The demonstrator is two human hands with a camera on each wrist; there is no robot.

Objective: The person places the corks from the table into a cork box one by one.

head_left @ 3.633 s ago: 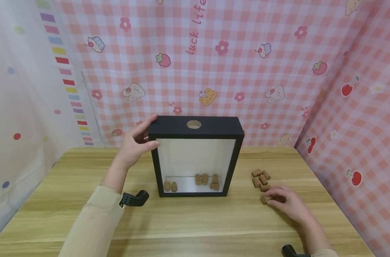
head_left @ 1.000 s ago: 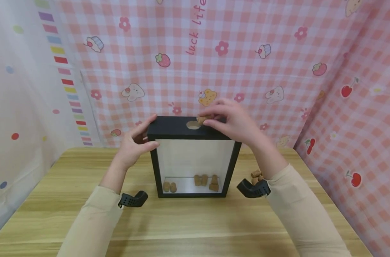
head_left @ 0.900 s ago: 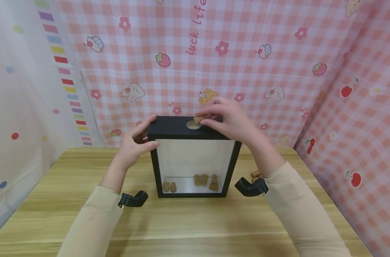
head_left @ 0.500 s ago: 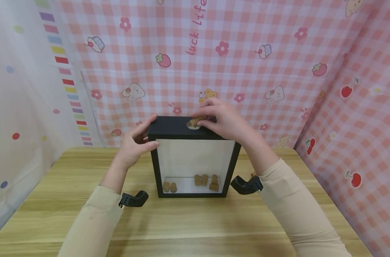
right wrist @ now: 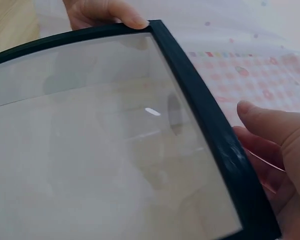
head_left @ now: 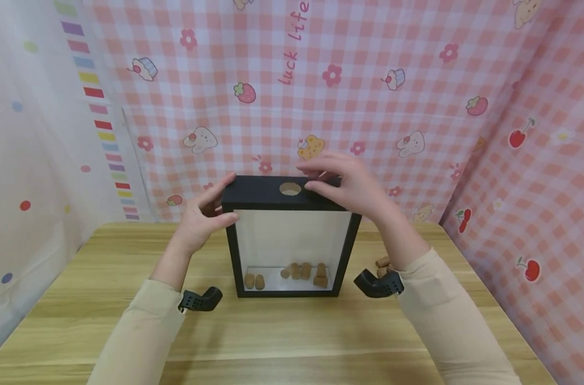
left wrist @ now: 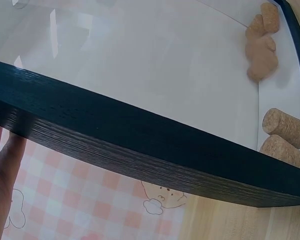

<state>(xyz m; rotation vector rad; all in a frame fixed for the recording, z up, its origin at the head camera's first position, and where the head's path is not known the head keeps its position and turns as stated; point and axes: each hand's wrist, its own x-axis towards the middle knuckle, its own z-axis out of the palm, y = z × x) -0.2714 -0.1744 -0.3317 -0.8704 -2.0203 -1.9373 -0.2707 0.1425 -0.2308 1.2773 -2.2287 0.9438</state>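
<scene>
A black shadow box frame (head_left: 253, 192) with a clear front stands upright on the table, a round hole (head_left: 290, 189) in its top edge. Inside, along its floor, lie several wine corks (head_left: 305, 271), two of them apart at the left. One cork (head_left: 285, 273) lies left of the right-hand group. My left hand (head_left: 198, 219) grips the box's upper left corner, thumb on the front and fingers at the side and behind. Just right of the hole, my right hand (head_left: 345, 184) hovers over the top edge, thumb and fingers parted, holding nothing.
More corks (head_left: 382, 262) lie on the wooden table (head_left: 282, 342) to the right of the box, partly hidden by the right wrist camera (head_left: 378, 283). A pink checked cloth (head_left: 369, 107) hangs behind.
My right hand picked up a cork from the pile, brought it to the hole and let it go. That cork now lies inside the box. My left hand has kept its hold.
</scene>
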